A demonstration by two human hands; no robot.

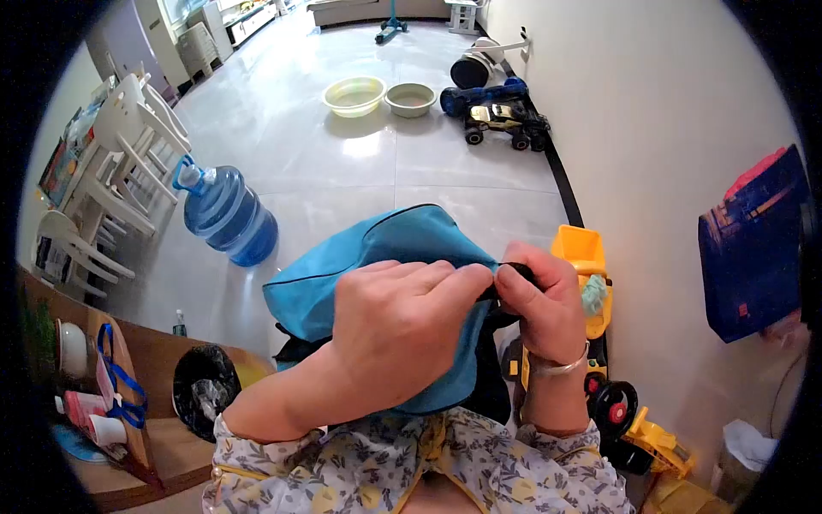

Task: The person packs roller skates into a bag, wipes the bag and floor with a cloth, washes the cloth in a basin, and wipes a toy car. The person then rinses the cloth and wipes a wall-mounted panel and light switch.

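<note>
Blue bag (368,244) — left hand (398,321), right hand (548,304) pinching its edge — wide floor (428,167) ahead.

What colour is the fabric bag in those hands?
The fabric bag is bright blue, edged in black; the head view shows it.

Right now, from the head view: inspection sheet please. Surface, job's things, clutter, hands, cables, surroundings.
Surface: pale, glossy tiled floor, light reflecting off it.
Job's things: blue fabric item with dark trim, mid-view; exact type unclear.
Clutter: water bottle, pale basin and grey basin on the floor; yellow toy vehicle near the wall.
Hands: left hand and right hand close together, both pinching at the item's edge.
Cables: thin dark line low at right, possibly a cable.
Surroundings: white chairs left, pale wall right.
</note>
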